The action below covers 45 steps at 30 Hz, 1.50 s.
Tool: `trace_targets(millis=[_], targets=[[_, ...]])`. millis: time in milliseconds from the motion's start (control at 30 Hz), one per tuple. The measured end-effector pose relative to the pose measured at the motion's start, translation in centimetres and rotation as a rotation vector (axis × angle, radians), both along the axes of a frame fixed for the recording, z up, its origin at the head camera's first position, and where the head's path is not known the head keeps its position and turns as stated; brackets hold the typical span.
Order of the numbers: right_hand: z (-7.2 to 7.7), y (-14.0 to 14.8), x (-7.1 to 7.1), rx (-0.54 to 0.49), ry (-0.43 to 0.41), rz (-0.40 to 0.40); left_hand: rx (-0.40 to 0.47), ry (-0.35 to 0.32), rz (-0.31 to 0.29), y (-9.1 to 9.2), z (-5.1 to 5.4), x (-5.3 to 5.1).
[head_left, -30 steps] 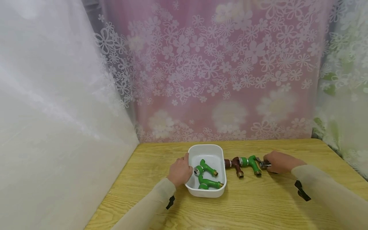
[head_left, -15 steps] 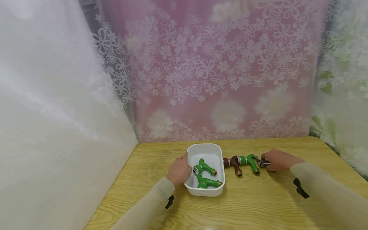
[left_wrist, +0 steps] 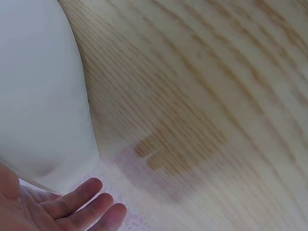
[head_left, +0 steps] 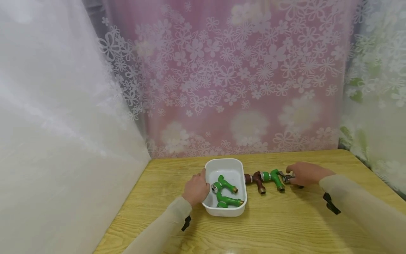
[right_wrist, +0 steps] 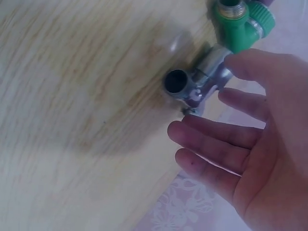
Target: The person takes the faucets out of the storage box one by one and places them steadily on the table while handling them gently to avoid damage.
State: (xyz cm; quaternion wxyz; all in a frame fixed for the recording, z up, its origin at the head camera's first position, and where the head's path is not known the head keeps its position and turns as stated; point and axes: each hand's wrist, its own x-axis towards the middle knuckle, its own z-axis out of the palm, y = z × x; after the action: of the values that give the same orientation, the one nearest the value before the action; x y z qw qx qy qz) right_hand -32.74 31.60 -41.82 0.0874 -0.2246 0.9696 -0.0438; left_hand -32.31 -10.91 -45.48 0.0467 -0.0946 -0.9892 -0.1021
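My left hand [head_left: 196, 189] grips the left rim of a white plastic tub [head_left: 223, 212]; in the left wrist view several of its fingers [left_wrist: 79, 202] lie outside the wall. Inside the tub are two green taps [head_left: 226, 183] with brass ends. My right hand [head_left: 309, 174] is at a chrome tap [right_wrist: 211, 70] on the table. In the right wrist view its fingers are spread and loosely bent around that tap, without a firm grip. Left of the chrome tap, in a row, lie a green tap [head_left: 277, 180] and a dark red tap [head_left: 259, 183], whose knob end is beside the tub.
The wooden table [head_left: 272, 225] carries the tub and the row of taps. A pink flowered curtain [head_left: 241, 88] hangs behind its back edge. White sheeting [head_left: 63, 123] stands along the left side, and a green-patterned curtain [head_left: 377, 106] on the right.
My right hand has loosened its fingers from the chrome tap and lifted slightly. The left hand stays on the tub. The whole head view has shifted a little.
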Motion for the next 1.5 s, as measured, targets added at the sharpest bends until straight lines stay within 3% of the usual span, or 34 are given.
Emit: trace_targets(millis=[533, 1000, 1300, 1500], targets=[[2.7, -4.8, 0.7, 0.078, 0.095, 0.080, 0.002, -0.009, -0.005, 0.0, 0.3, 0.1], [4.1, -10.6, 0.0, 0.039, 0.057, 0.157, 0.007, -0.014, 0.000, -0.1, 0.0, -0.1], [4.0, -13.8, -1.2, 0.025, 0.053, 0.198, 0.012, -0.018, 0.005, 0.1, 0.4, 0.1], [4.3, -15.9, -1.8, 0.010, 0.000, 0.195, 0.014, -0.015, 0.012, 0.1, 0.3, 0.1]])
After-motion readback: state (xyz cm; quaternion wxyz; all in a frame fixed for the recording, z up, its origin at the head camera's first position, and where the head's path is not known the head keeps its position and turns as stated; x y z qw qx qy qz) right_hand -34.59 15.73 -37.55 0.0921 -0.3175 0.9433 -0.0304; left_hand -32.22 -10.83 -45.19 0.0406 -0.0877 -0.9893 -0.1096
